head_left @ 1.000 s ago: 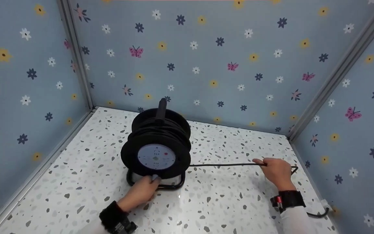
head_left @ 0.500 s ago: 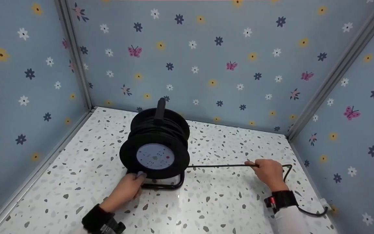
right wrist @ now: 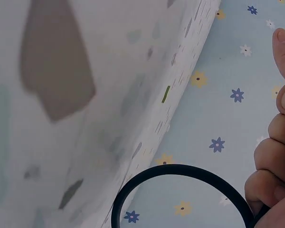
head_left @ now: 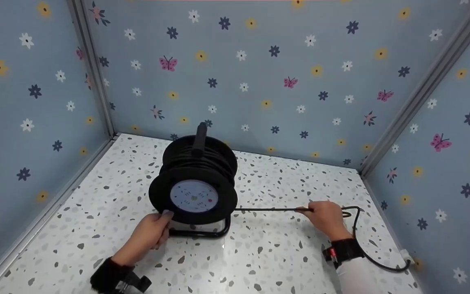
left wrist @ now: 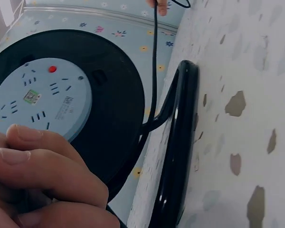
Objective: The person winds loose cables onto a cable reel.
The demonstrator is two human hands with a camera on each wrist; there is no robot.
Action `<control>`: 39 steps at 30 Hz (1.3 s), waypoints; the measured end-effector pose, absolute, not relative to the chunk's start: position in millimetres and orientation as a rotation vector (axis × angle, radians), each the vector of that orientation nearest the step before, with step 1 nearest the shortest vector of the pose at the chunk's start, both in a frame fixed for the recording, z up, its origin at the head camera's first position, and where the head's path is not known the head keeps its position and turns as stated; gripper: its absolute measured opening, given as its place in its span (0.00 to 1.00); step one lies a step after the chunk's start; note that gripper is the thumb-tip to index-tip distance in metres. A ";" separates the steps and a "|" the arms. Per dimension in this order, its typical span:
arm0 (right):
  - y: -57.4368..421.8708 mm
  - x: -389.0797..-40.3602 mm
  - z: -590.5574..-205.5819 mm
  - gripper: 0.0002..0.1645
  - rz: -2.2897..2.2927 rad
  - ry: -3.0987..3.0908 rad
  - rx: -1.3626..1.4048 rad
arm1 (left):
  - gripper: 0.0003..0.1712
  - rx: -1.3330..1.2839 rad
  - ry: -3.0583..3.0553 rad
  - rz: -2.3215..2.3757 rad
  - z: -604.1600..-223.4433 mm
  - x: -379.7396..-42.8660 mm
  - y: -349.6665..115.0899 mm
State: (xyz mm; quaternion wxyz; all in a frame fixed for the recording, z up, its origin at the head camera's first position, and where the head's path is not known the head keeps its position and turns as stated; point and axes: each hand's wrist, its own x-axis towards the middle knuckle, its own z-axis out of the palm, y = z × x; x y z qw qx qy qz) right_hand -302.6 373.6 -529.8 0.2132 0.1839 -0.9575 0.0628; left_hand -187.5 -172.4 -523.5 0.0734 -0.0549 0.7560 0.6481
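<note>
A black cable reel point(head_left: 192, 163) stands on the speckled surface, its grey socket panel point(head_left: 194, 196) facing me. My left hand point(head_left: 147, 232) grips a small pale winding knob point(head_left: 168, 212) at the lower left of the reel's front disc. Curled fingers point(left wrist: 57, 166) mostly cover that knob in the left wrist view. Off to the right, my right hand point(head_left: 327, 218) holds the black cable point(head_left: 267, 209), which runs straight from the reel into the fist. Behind that hand the cable point(right wrist: 180, 169) hangs in a loose loop.
The reel's tubular black stand point(head_left: 202, 234) rests on the white speckled surface point(head_left: 276, 261). Flowered panels point(head_left: 251, 73) rise at the back and both sides. At the right edge the cable's far end meets a white fitting point(head_left: 405, 255).
My left hand has carried the knob leftward and up around the disc, and the panel has turned clockwise. My right hand has moved left towards the reel, leaving more slack cable behind it.
</note>
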 end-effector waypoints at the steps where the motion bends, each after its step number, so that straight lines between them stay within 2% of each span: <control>1: 371.7 -302.7 -530.5 0.34 0.186 -2.654 0.524 | 0.29 -0.168 2.262 1.953 -522.5 -187.4 -174.0; 9: 360.0 -300.9 -535.1 0.32 0.361 -2.633 0.645 | 0.27 -0.219 2.241 2.008 -513.7 -186.3 -183.6; 19: 351.5 -299.1 -537.1 0.17 0.516 -2.651 0.763 | 0.23 -0.215 2.114 2.130 -502.2 -186.4 -188.7; 39: 298.5 -296.1 -532.1 0.14 0.603 -2.751 0.847 | 0.25 -0.171 2.195 2.249 -453.5 -186.4 -184.4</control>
